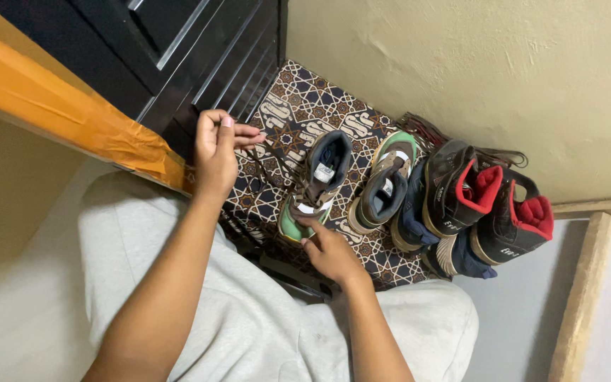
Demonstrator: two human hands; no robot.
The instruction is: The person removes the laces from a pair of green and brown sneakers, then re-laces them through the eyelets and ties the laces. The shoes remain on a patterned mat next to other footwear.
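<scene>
Here, left hand (217, 145) lifts a lace; right hand (330, 251) touches the sneaker (316, 185).

We look down on a patterned mat (305, 106) of dark blue, brown and cream stars, laid in a corner. A cream plaster wall (475, 64) rises beside it, rough and evenly lit. A black slatted door (199, 49) stands at 1 end, with an orange-taped frame (58, 106) next to it. A pale wooden strip (581, 297) edges the grey floor (518, 311).
</scene>
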